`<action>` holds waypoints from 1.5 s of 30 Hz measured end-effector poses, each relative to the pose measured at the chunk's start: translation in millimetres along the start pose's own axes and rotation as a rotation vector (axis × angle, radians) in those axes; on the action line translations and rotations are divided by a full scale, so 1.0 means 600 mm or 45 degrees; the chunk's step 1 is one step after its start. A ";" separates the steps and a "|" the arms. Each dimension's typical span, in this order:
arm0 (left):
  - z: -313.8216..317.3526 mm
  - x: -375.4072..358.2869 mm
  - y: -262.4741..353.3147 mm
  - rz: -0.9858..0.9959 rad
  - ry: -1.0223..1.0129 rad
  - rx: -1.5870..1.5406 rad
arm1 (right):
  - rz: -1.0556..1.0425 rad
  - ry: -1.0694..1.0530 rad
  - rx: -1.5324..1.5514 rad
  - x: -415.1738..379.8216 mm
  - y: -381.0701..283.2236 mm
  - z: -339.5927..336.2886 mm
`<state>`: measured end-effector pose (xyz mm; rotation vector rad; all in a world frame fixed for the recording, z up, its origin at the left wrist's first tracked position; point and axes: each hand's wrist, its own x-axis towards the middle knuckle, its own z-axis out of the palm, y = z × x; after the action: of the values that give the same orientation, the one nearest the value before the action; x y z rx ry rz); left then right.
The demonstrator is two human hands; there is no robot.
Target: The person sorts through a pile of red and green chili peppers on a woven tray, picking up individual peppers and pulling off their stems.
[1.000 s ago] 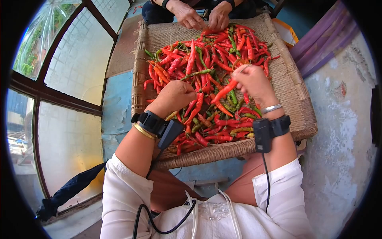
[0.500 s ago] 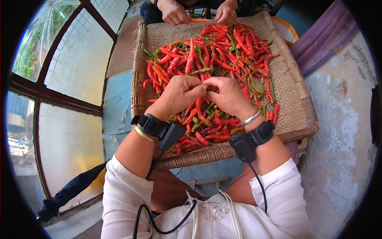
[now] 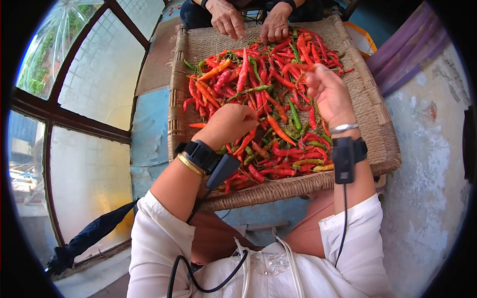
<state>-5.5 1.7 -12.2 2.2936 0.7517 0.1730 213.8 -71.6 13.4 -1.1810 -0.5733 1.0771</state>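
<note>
A heap of chili peppers (image 3: 243, 69), mostly red with some green and orange ones, lies on a woven tray (image 3: 357, 94). My left hand (image 3: 228, 121) hovers over the left-middle of the heap with its fingers curled and pinched together. What those fingertips hold, if anything, is hidden. Further right and higher up, my right hand (image 3: 330, 94) is closed, its fingertips on a red chili pepper (image 3: 297, 67) that points left. Below and between my hands lie an orange chili (image 3: 280, 131) and a green chili (image 3: 294, 115).
Across the tray, another person's two hands (image 3: 275, 24) reach over the far edge of the heap. Windows with dark frames (image 3: 89, 124) stand on the left, a peeling wall (image 3: 422, 149) on the right. A purple cloth (image 3: 402, 49) hangs at the upper right.
My hands were together over the middle; my right hand has moved right and away from me, while my left stays near. The other person's hands have let go of an orange chili and lowered.
</note>
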 end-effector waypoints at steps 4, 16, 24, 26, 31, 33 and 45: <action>0.013 0.002 -0.015 -0.088 -0.182 0.079 | 0.224 0.169 0.280 0.002 0.030 -0.007; 0.050 0.019 -0.032 -0.108 -0.010 -0.347 | 0.639 -0.284 -0.223 -0.031 0.125 0.038; 0.039 0.021 -0.009 -0.254 -0.014 -0.720 | 0.478 -0.322 -0.363 -0.034 0.103 0.050; 0.035 0.021 -0.001 -0.396 -0.142 -0.897 | 0.470 -0.279 -0.381 -0.035 0.095 0.051; 0.040 0.020 -0.002 -0.248 -0.358 -0.724 | 0.267 -0.292 -0.351 -0.031 0.058 0.051; 0.034 0.019 0.003 -0.233 -0.408 -0.658 | 0.137 -0.233 -0.279 -0.019 0.039 0.039; 0.036 0.016 -0.030 -0.130 0.030 0.280 | 0.361 0.042 0.338 0.005 0.051 -0.010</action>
<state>1.2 5.1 -40.8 2.4555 0.9379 0.0733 208.8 -71.3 -17.2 -1.0625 -0.2303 1.3272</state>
